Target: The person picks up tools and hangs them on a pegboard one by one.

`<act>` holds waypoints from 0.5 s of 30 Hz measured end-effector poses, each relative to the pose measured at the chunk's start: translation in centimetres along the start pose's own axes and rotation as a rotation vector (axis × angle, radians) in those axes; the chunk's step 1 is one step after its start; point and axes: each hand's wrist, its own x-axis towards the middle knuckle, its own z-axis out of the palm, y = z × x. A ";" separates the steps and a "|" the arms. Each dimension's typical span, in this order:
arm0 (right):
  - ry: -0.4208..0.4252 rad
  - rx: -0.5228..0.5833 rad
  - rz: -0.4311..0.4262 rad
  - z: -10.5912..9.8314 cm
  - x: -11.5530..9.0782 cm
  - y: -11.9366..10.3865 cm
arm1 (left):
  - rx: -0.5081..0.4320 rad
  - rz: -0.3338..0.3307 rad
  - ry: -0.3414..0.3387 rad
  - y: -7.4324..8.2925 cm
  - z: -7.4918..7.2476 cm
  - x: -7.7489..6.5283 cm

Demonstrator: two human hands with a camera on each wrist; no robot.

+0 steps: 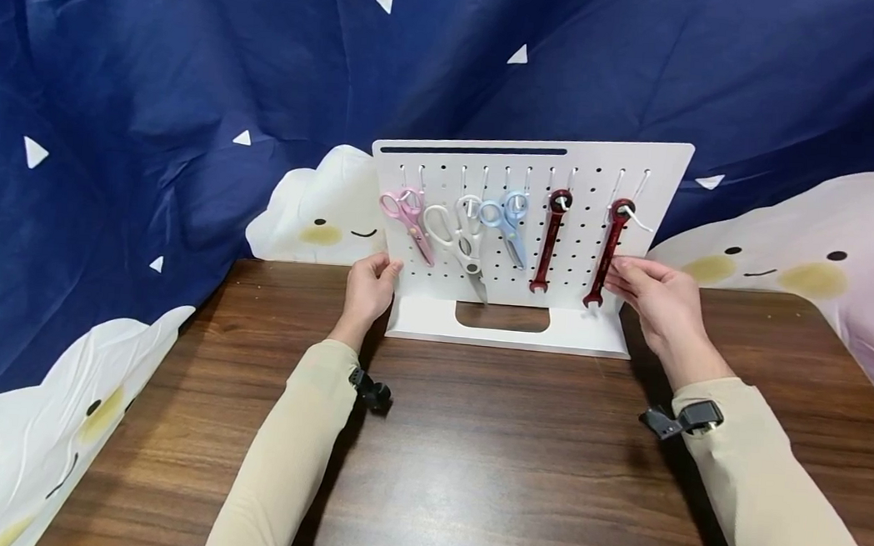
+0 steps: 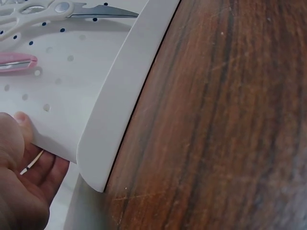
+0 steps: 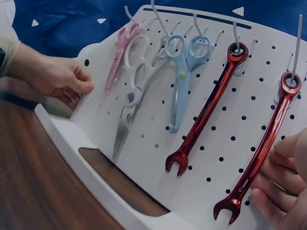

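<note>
A white pegboard stand [image 1: 582,232] is upright at the back of the table. My left hand [image 1: 371,284] grips its left edge, with the thumb on the front and fingers behind. On its hooks hang pink scissors [image 1: 410,217], white scissors [image 1: 457,241], light-blue scissors [image 1: 509,227] and two red wrenches, a left wrench [image 1: 548,246] and a right wrench [image 1: 608,252]. Beside the right wrench is my right hand [image 1: 660,303]; its fingertips reach the shaft in the right wrist view, and whether they touch it is unclear. The thumb does not wrap over the wrench.
The brown wooden table [image 1: 456,450] extends in front of the stand. A dark blue curtain [image 1: 450,65] with white clouds and triangles hangs close behind. Long white hooks [image 1: 641,222] stick forward from the board. The stand's base has an oblong cut-out.
</note>
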 end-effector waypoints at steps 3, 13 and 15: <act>0.000 -0.028 -0.023 -0.5 -0.6 0.5 | 0.010 0.004 -0.022 0.0 -0.3 0.0; 0.061 -0.228 -0.190 -0.8 -3.9 1.5 | 0.017 0.041 0.092 1.0 -1.9 -0.6; 0.091 -0.409 -0.271 -0.5 -4.8 1.6 | 0.020 0.078 0.150 1.6 -2.2 -1.0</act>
